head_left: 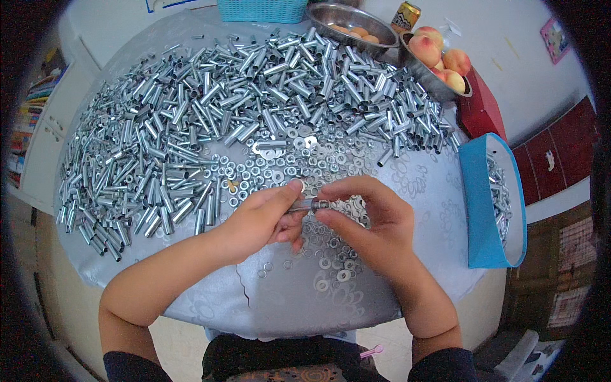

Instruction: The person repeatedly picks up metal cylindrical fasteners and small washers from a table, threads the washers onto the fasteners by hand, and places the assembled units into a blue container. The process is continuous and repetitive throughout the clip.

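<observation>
My left hand holds a silvery metal expansion bolt over the near middle of the table, its thumb on top and fingers curled below. The bolt lies roughly level, its end pointing right. At that end my right hand curves its thumb and forefinger around a small ring-like piece, either a nut or a washer; I cannot tell which. Loose washers lie beneath and beside my right hand. Beyond both hands are scattered hex nuts and more flat washers.
A broad heap of metal sleeves covers the table's far and left parts. At right stands a blue box holding metal parts. A bowl of peaches, a bowl of eggs, a can and a turquoise basket line the far edge.
</observation>
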`<action>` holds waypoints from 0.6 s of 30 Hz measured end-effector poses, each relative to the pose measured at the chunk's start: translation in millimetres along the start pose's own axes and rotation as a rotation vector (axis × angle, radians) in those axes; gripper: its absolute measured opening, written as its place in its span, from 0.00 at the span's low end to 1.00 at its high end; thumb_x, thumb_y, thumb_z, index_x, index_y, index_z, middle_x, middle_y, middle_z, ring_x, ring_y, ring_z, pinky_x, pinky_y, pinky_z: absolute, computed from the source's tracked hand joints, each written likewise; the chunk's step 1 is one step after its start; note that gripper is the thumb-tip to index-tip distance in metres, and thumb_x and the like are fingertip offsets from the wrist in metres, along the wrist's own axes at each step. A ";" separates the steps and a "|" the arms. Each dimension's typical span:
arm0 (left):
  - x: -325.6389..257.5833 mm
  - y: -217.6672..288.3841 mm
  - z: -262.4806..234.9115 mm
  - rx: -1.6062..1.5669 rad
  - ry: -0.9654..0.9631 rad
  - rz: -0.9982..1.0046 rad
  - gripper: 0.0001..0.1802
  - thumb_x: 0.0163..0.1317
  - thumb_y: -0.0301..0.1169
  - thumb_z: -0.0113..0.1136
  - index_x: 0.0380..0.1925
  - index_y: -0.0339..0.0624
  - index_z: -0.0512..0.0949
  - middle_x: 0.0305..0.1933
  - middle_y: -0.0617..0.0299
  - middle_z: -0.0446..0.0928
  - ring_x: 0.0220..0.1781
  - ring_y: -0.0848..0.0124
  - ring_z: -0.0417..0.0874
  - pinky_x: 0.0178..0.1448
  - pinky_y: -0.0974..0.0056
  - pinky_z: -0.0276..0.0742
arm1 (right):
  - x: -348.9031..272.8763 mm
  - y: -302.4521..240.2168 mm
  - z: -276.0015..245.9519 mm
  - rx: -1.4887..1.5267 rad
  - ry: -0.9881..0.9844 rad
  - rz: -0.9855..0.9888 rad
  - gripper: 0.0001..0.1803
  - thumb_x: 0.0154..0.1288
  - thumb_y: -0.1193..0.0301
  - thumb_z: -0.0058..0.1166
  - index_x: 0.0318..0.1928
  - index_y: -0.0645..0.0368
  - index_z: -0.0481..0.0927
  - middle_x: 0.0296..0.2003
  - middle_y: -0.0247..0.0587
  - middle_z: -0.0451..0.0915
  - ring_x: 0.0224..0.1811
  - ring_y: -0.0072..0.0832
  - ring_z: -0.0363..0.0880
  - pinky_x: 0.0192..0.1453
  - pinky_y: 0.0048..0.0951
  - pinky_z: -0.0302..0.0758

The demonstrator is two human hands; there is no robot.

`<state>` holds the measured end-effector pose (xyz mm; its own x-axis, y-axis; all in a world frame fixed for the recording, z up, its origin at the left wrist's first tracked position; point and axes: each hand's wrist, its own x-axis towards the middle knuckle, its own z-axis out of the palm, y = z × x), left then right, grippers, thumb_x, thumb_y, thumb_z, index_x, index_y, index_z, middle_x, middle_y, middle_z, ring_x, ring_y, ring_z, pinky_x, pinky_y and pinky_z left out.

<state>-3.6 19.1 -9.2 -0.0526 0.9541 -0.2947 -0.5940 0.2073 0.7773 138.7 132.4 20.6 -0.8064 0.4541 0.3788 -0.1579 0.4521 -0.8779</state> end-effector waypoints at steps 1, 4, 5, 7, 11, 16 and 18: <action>-0.1 -0.8 0.1 -0.005 0.012 -0.010 0.21 0.66 0.48 0.40 0.22 0.42 0.63 0.18 0.68 0.57 0.17 0.76 0.60 0.33 0.62 0.72 | -0.3 0.2 0.4 -0.007 -0.007 0.009 0.14 0.48 0.80 0.60 0.39 0.62 0.77 0.37 0.39 0.79 0.41 0.26 0.76 0.47 0.25 0.71; 0.1 -0.8 -0.3 -0.026 0.026 -0.030 0.21 0.66 0.48 0.40 0.23 0.42 0.64 0.18 0.68 0.58 0.17 0.76 0.60 0.33 0.62 0.72 | -0.5 0.2 1.6 -0.021 -0.020 0.033 0.14 0.47 0.84 0.60 0.38 0.65 0.77 0.37 0.41 0.79 0.42 0.26 0.76 0.49 0.26 0.69; 0.6 -0.5 -1.2 -0.037 0.016 -0.031 0.21 0.66 0.48 0.40 0.23 0.42 0.64 0.19 0.68 0.58 0.17 0.76 0.60 0.33 0.62 0.72 | -1.0 0.7 2.4 -0.022 -0.017 0.041 0.14 0.47 0.84 0.60 0.38 0.65 0.77 0.37 0.41 0.79 0.43 0.27 0.76 0.49 0.27 0.69; 0.8 -0.5 -2.2 -0.055 -0.003 -0.026 0.21 0.66 0.49 0.40 0.24 0.43 0.64 0.19 0.68 0.58 0.18 0.76 0.60 0.34 0.62 0.72 | -1.6 2.6 5.1 -0.017 0.012 0.038 0.13 0.48 0.82 0.60 0.38 0.64 0.78 0.37 0.40 0.79 0.43 0.27 0.76 0.49 0.27 0.70; 0.9 0.3 -2.6 -0.080 -0.027 -0.022 0.22 0.66 0.49 0.39 0.24 0.43 0.64 0.19 0.69 0.58 0.18 0.76 0.61 0.34 0.61 0.72 | -2.5 10.2 8.2 -0.024 0.038 -0.011 0.14 0.49 0.79 0.60 0.40 0.61 0.78 0.38 0.39 0.79 0.44 0.27 0.76 0.50 0.28 0.71; -1.2 4.7 3.4 -0.041 0.013 -0.054 0.23 0.66 0.49 0.38 0.21 0.44 0.63 0.17 0.70 0.57 0.18 0.77 0.62 0.35 0.61 0.72 | -0.2 8.4 8.9 0.421 -0.057 0.196 0.23 0.48 0.81 0.60 0.48 0.63 0.72 0.45 0.40 0.76 0.48 0.27 0.73 0.53 0.30 0.69; 0.1 2.8 0.4 -0.046 0.008 -0.051 0.23 0.66 0.50 0.37 0.19 0.45 0.62 0.16 0.70 0.56 0.18 0.77 0.62 0.35 0.61 0.72 | 1.2 12.0 5.8 0.430 -0.110 0.179 0.27 0.47 0.81 0.61 0.51 0.63 0.69 0.47 0.40 0.74 0.50 0.28 0.72 0.54 0.30 0.68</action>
<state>-4.9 19.8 -6.9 -0.0275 0.9409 -0.3376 -0.6321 0.2452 0.7350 132.6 134.0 8.8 -0.8941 0.4019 0.1974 -0.2135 0.0048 -0.9769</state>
